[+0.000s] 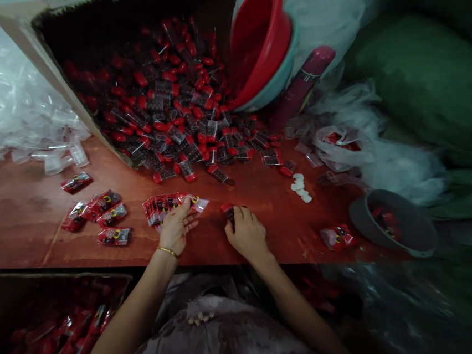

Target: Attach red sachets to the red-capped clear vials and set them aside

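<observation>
My left hand (176,224), with a gold bracelet at its wrist, pinches a red printed plastic sleeve (199,203) with a clear end. Under and beside it lies a fanned stack of similar sleeves (153,210). To the right, close to the table's front edge, my right hand (247,231) curls around a small red-capped container (227,210), of which only the upper part shows. Several filled red packets (114,236) lie to the left of the stack. In front of both hands, red-capped clear containers (185,168) spill onto the table.
A tipped cardboard box (19,47) holds the heap of containers. Behind it lean a red basin (256,36) and a spray can (304,81). Clear empty tubes (53,161) pile up at left. White discs (299,187) and a grey bowl (425,236) are at right. Below left, a box holds red packets (68,343).
</observation>
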`<state>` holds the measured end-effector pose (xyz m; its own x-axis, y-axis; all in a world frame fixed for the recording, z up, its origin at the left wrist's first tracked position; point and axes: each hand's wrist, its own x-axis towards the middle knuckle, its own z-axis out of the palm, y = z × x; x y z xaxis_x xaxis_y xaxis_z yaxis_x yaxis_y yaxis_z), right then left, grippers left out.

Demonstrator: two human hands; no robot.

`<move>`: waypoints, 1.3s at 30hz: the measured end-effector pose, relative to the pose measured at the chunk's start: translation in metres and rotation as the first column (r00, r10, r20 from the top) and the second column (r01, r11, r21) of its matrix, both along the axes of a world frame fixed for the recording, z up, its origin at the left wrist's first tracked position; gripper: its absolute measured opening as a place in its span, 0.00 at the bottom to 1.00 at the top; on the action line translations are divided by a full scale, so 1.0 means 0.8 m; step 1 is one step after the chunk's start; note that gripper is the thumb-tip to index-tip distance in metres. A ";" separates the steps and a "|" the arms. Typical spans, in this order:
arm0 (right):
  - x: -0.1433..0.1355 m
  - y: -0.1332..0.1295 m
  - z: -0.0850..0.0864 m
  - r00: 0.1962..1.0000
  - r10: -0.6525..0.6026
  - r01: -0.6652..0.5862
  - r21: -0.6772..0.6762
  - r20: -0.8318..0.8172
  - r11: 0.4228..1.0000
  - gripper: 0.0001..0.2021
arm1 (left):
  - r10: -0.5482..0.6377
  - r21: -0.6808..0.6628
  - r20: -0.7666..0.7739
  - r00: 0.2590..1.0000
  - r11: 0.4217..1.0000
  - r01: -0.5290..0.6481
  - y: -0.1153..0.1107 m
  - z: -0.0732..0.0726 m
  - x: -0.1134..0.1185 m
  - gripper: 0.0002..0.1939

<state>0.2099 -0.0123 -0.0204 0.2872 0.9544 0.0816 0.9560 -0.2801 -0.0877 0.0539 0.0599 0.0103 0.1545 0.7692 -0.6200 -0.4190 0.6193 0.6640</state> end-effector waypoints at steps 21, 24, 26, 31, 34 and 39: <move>0.014 -0.022 0.035 0.160 0.100 -0.230 0.062 -0.982 0.971 0.15 | -0.185 0.278 -0.118 0.976 0.937 0.211 -0.020 0.013 0.004 0.19; 0.011 -0.019 0.031 0.096 0.081 -0.173 0.064 -0.992 0.983 0.15 | -0.187 0.364 -0.108 0.976 0.906 0.214 -0.022 0.007 0.005 0.16; 0.009 -0.018 0.028 0.092 0.102 -0.145 0.088 -0.991 0.985 0.14 | -0.195 0.381 -0.085 0.977 0.900 0.213 -0.024 0.006 0.007 0.14; 0.004 -0.016 0.028 0.158 0.192 -0.120 0.174 -0.969 0.977 0.13 | -0.199 0.333 -0.032 0.979 0.922 0.198 -0.031 0.002 0.015 0.15; -0.003 -0.013 0.028 0.266 0.258 -0.096 0.241 -0.929 0.966 0.12 | -0.171 0.305 -0.001 0.985 0.938 0.163 -0.038 -0.003 0.019 0.15; -0.021 -0.008 0.016 0.329 0.277 0.023 0.301 -0.903 0.953 0.12 | 0.006 0.248 0.053 0.999 0.969 -0.019 -0.047 -0.009 0.025 0.15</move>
<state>0.1931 -0.0189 -0.0079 0.1937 0.9796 0.0535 0.2247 0.0088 -0.9744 0.0738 0.0223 0.0030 0.1704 0.9001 -0.4011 -0.4630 0.4324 0.7737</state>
